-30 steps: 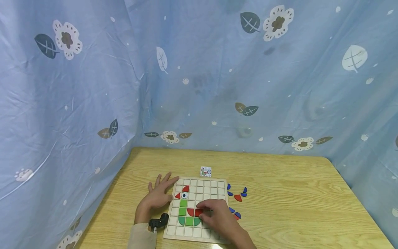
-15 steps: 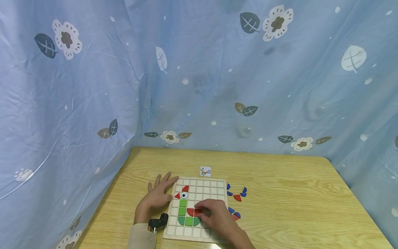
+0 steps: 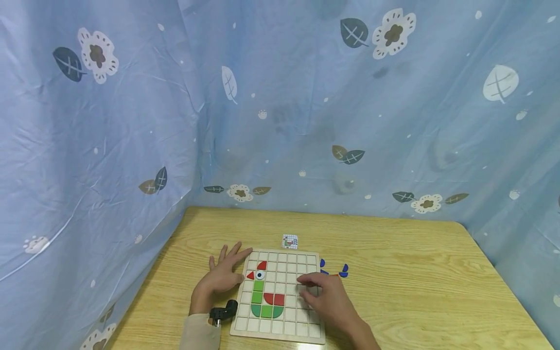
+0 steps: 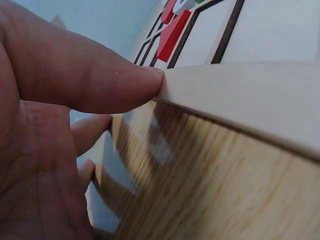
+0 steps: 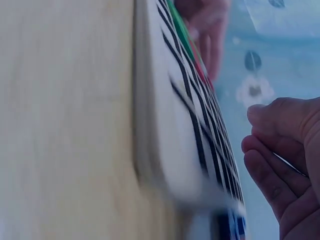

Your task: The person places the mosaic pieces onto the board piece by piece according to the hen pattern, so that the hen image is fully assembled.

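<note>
A wooden grid board (image 3: 258, 326) lies on the table, bearing a bird shape of colored tiles. My left hand (image 3: 220, 277) is spread at the board's left edge; in the left wrist view its thumb (image 4: 120, 80) touches the rim. My right hand (image 3: 330, 297) hovers over the board's right side, thumb and index finger apart, nothing seen between them. Left of it sit a red square tile (image 3: 279, 299) and a red quarter-circle tile (image 3: 268, 297). Green square tiles (image 3: 258, 286), a round eye tile (image 3: 260, 275) and a red triangle (image 3: 250, 275) lie farther left.
Several blue pieces (image 3: 345, 267) lie right of the board, some others there hidden behind my right hand. A small printed card (image 3: 289, 241) rests beyond the board's far edge. Blue patterned curtain (image 3: 306, 121) surrounds the wooden table (image 3: 415, 282).
My right hand has let go of the red square tile and moved right, toward the loose pieces. The tile stays in its grid cell. The left hand keeps its place.
</note>
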The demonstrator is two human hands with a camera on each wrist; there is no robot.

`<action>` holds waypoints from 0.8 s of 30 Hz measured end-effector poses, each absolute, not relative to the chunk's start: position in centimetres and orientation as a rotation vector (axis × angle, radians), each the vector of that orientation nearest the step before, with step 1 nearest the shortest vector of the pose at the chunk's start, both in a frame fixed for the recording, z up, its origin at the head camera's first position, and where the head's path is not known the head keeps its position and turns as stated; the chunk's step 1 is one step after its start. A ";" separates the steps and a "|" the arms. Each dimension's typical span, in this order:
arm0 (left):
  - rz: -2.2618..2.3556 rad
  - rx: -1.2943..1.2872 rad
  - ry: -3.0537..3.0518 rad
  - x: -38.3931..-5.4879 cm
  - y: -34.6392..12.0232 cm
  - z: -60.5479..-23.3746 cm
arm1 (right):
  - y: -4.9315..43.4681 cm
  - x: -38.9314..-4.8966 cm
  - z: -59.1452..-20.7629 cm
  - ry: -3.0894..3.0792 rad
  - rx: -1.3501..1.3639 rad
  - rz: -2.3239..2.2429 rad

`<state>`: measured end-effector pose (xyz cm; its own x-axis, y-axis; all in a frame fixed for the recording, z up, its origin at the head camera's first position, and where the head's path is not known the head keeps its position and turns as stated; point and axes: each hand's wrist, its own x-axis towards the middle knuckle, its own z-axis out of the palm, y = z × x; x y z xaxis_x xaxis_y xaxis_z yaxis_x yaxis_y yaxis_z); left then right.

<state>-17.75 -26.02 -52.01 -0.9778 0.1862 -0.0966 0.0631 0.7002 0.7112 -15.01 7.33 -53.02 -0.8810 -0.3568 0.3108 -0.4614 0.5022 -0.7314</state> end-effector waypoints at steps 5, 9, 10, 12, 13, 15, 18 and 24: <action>1.138 0.200 2.751 -17.7 -26.0 -52.0 | 10.5 -15.5 -53.0 -2.570 0.623 1.313; 1.142 0.200 2.745 -17.7 -26.0 -52.0 | 12.5 -15.8 -53.0 -2.564 0.567 1.239; 1.142 0.201 2.744 -17.7 -26.0 -52.0 | 12.9 -15.8 -53.0 -2.568 0.558 1.242; 1.142 0.201 2.744 -17.7 -26.0 -52.0 | 13.6 -15.8 -53.0 -2.605 0.519 1.243; 1.143 0.201 2.745 -17.7 -26.0 -52.0 | 13.9 -15.7 -53.1 -2.620 0.506 1.245; 1.141 0.201 2.747 -17.7 -25.9 -52.1 | 14.5 -15.4 -53.1 -2.656 0.469 1.262; 1.141 0.201 2.748 -17.7 -25.9 -52.1 | 15.3 -14.8 -53.0 -2.682 0.459 1.235; 1.145 0.205 2.745 -17.7 -26.0 -52.0 | 17.3 -13.3 -53.0 -2.660 0.510 1.249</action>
